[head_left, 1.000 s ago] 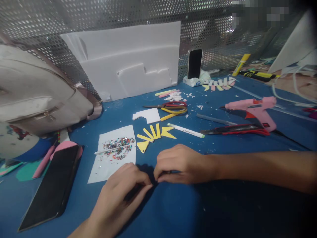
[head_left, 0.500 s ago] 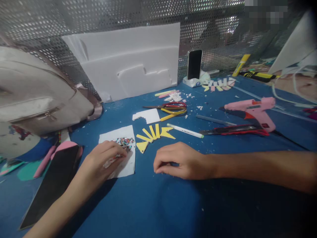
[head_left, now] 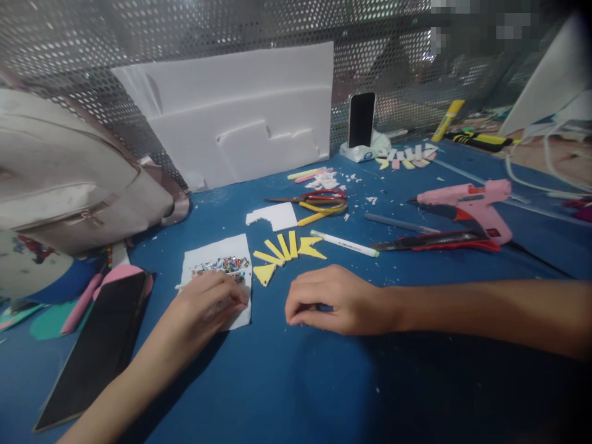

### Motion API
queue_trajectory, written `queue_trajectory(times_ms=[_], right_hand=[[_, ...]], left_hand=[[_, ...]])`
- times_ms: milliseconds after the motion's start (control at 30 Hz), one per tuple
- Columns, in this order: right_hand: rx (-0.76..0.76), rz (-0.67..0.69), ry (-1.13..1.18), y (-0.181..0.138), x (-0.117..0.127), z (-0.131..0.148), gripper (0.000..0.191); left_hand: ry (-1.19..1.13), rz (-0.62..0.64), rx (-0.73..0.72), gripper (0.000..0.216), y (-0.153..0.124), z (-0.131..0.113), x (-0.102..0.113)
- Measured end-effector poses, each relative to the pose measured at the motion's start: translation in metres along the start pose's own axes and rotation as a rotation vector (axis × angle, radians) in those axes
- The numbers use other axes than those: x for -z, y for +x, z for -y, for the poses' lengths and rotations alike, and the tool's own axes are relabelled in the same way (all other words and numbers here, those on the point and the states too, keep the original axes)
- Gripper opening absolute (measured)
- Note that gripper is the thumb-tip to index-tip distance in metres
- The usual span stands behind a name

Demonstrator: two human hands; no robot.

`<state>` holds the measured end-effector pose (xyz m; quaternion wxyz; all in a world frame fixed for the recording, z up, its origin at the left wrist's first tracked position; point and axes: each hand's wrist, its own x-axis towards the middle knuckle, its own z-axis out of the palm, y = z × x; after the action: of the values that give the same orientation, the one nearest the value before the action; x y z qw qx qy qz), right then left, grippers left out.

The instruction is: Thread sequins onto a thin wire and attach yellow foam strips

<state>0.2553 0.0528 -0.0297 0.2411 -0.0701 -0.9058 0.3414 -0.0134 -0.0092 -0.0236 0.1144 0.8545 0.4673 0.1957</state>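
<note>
My left hand (head_left: 210, 302) is closed in a pinch over the lower part of a white paper (head_left: 240, 243). Anything between its fingertips is too small to make out. Small shiny multicoloured bits (head_left: 226, 265) lie scattered on that paper, partly covered by the hand. My right hand (head_left: 328, 299) rests on the blue table, fingers curled and pressed toward the thumb; what they hold, if anything, is hidden. Between the two hands and slightly beyond them lie several yellow strips (head_left: 283, 246), a yellow triangle (head_left: 264, 273) and a notched yellow piece (head_left: 311, 248).
A white marker (head_left: 346, 243), scissors (head_left: 319, 198) and a cut white foam piece (head_left: 277, 216) lie farther back. To the right are a pink glue gun (head_left: 476, 203) and a red-and-black cutter (head_left: 439, 240). A dark tablet-like slab (head_left: 97, 345) and a backpack (head_left: 69, 179) occupy the left; a phone (head_left: 361, 120) stands behind.
My left hand has shifted a little to the right across the paper, uncovering more of the shiny bits. My right hand has stayed in place. The view has moved slightly.
</note>
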Motion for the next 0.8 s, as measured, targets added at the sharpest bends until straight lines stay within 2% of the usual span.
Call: queue_trajectory(times_ms=[267, 467, 800], right_hand=[[-0.059, -0.015, 0.001, -0.001, 0.0, 0.001, 0.007], [-0.136, -0.034, 0.011, -0.001, 0.001, 0.002, 0.005], [-0.04, -0.129, -0.002, -0.001, -0.002, 0.005, 0.007]], left_hand=[[-0.026, -0.042, 0.05, 0.014, 0.002, -0.014, 0.001], [-0.203, -0.14, 0.206, 0.008, -0.003, -0.031, -0.004], [-0.394, -0.166, 0.223, 0.015, -0.004, -0.058, -0.016]])
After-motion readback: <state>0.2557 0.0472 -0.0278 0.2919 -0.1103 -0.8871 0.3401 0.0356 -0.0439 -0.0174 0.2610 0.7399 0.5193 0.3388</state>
